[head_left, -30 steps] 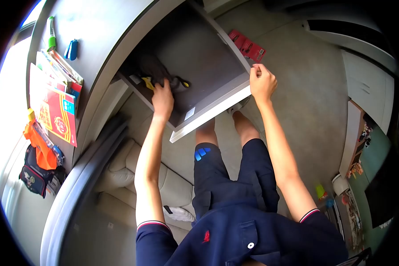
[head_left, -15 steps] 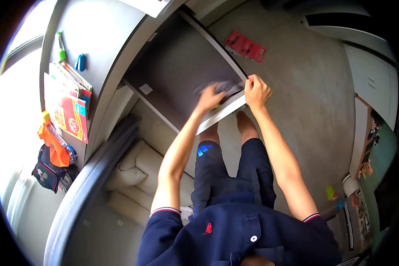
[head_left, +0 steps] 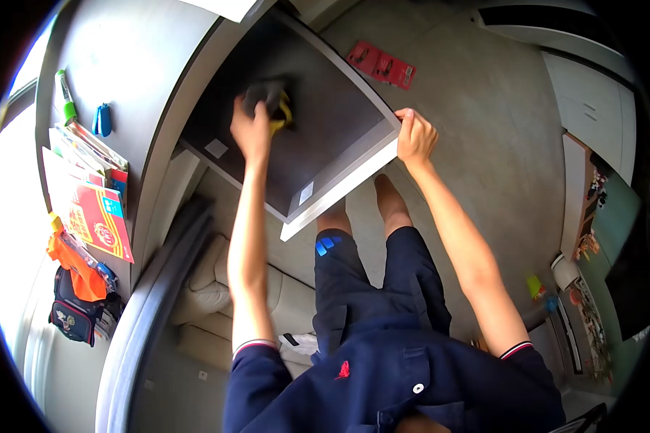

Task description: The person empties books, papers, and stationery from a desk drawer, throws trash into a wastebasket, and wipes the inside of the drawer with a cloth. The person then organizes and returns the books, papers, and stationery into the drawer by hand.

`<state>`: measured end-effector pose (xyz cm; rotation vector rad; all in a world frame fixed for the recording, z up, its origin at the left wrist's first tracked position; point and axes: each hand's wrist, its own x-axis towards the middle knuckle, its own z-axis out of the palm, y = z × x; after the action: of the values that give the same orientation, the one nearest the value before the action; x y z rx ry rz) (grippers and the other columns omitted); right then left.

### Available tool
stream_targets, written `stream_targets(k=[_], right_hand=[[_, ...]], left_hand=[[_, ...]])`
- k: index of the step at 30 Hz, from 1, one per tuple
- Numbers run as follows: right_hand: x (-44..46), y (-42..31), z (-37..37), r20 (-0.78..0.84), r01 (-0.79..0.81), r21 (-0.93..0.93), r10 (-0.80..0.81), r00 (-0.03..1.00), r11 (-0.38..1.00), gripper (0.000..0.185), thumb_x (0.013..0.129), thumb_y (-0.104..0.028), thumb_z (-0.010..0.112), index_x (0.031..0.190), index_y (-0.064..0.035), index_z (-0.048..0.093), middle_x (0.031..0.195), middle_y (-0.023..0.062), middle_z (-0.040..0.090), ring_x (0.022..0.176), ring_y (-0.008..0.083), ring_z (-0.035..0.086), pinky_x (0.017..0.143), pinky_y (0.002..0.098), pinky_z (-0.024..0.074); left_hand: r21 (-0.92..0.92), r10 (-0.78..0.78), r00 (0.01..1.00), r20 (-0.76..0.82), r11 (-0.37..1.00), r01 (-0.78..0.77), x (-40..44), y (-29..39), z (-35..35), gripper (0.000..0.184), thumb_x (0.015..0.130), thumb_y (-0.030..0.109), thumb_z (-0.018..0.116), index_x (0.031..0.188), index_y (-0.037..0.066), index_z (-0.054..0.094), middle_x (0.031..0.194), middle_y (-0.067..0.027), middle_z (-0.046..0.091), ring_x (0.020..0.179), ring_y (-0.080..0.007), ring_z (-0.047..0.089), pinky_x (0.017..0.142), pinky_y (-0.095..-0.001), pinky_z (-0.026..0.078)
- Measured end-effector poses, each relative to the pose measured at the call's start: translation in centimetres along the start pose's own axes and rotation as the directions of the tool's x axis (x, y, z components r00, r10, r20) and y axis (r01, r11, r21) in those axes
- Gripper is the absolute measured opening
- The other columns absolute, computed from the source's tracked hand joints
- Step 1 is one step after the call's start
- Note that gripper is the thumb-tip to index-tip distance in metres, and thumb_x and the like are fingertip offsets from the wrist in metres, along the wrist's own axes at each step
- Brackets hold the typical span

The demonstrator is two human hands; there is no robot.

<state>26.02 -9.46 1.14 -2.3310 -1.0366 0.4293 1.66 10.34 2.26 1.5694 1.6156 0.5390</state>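
Note:
My left hand (head_left: 253, 128) is closed on a dark grey cloth with yellow parts (head_left: 273, 101), inside the pulled-out drawer. The cloth is bunched and slightly blurred over the dark drawer bottom. My right hand (head_left: 416, 137) has its fingers closed on the front right corner of the drawer (head_left: 347, 180). A white label lies on the inner face of the drawer front, and a pale patch shows near its left side.
Red packages (head_left: 381, 65) lie on the floor beyond the drawer. On the left, the desk top (head_left: 133, 54) bears a green-capped marker, a blue object and booklets (head_left: 97, 216). A dark bag (head_left: 76, 310) hangs below. A cream sofa (head_left: 217, 289) stands behind the curtain.
My left hand has carried the cloth from the drawer's left side to its front right, then back to the left and deeper in. My right hand has stayed at the drawer corner.

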Motion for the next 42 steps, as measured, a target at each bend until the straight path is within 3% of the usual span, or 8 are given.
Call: stream_targets(k=[4,9,14,19,21,29,32,42], right_hand=[[0.3,-0.3,0.7,-0.007,-0.012,0.02,0.012,1.0,1.0,0.049,0.105,-0.029,0.033,0.083,-0.0074,0.071,0.081,0.0137,0.072,0.075,0.0388,0.068,0.067,0.0461,0.0514],[-0.3,-0.1,0.1,0.013,-0.023,0.049,0.022,1.0,0.999,0.05,0.106,-0.028,0.032,0.084,-0.0059,0.071,0.079,0.0139,0.072,0.075,0.0375,0.069,0.068,0.0447,0.0522],[-0.8,0.7,-0.4,0.017,-0.027,0.035,0.027,0.999,0.999,0.052,0.106,-0.03,0.031,0.084,-0.0066,0.071,0.08,0.0134,0.072,0.075,0.0373,0.069,0.068,0.0447,0.0519],[-0.8,0.2,0.3,-0.027,-0.018,0.014,0.019,0.999,1.0,0.048,0.106,-0.031,0.033,0.084,-0.0091,0.07,0.081,0.0126,0.071,0.075,0.038,0.068,0.067,0.0458,0.0511],[-0.6,0.3,0.1,-0.015,-0.007,0.0,0.007,1.0,1.0,0.048,0.106,-0.031,0.033,0.084,-0.0093,0.069,0.081,0.0125,0.071,0.075,0.0379,0.068,0.067,0.0457,0.051],[-0.4,0.5,-0.1,0.014,-0.014,0.004,0.014,1.0,1.0,0.045,0.106,-0.028,0.035,0.084,-0.0071,0.069,0.081,0.013,0.071,0.076,0.0376,0.068,0.067,0.046,0.0514],[-1.5,0.8,-1.0,0.044,-0.049,-0.046,0.051,0.998,0.998,0.041,0.105,-0.027,0.038,0.085,-0.0068,0.069,0.082,0.0136,0.071,0.076,0.038,0.069,0.067,0.0463,0.052],[-1.1,0.6,-0.5,0.036,-0.057,-0.139,0.063,0.997,0.989,0.038,0.104,-0.028,0.042,0.086,-0.0087,0.069,0.084,0.0135,0.071,0.077,0.0383,0.068,0.067,0.0477,0.0525]], left_hand=[[0.241,0.343,0.939,0.034,0.909,-0.341,0.3,-1.7,10.6,0.032,0.08,0.02,0.061,0.1,-0.005,0.067,0.081,-0.0248,0.067,0.079,-0.0447,0.065,0.077,-0.0534,0.052],[0.113,-0.072,0.664,0.744,0.993,-0.019,-7.5,2.0,14.4,0.038,0.081,0.028,0.061,0.1,-0.004,0.072,0.103,-0.0316,0.068,0.103,-0.0446,0.066,0.089,-0.0482,0.052],[0.138,-0.142,-0.045,0.989,0.988,-0.073,-7.5,-3.0,2.6,0.032,0.076,0.028,0.062,0.07,-0.003,0.065,0.058,-0.0067,0.057,0.054,-0.0145,0.053,0.05,-0.035,0.04],[0.242,-0.341,0.708,0.619,0.94,0.241,-8.6,-3.7,-9.4,0.045,0.081,0.019,0.061,0.121,0.002,0.069,0.094,-0.0194,0.071,0.093,-0.0301,0.07,0.089,-0.0397,0.053],[0.149,0.021,0.965,0.263,0.987,-0.062,-6.3,-4.3,-6.1,0.051,0.084,0.013,0.059,0.134,0.002,0.059,0.117,-0.0251,0.066,0.112,-0.0381,0.064,0.1,-0.0447,0.048],[0.135,0.342,0.94,0.002,0.931,-0.339,-2.1,1.0,16.7,0.049,0.083,0.013,0.064,0.129,-0.003,0.059,0.141,-0.0321,0.049,0.125,-0.0454,0.054,0.103,-0.0484,0.047],[0.12,0.124,0.817,0.563,0.966,-0.228,-6.1,0.9,13.9,0.043,0.08,0.013,0.062,0.122,0.003,0.066,0.135,-0.0225,0.06,0.113,-0.0399,0.063,0.098,-0.046,0.051],[0.049,-0.125,0.386,0.914,0.979,0.2,-7.2,3.5,11.5,0.05,0.08,0.014,0.055,0.126,-0.001,0.067,0.09,-0.0089,0.07,0.084,-0.0171,0.066,0.079,-0.0272,0.052]])
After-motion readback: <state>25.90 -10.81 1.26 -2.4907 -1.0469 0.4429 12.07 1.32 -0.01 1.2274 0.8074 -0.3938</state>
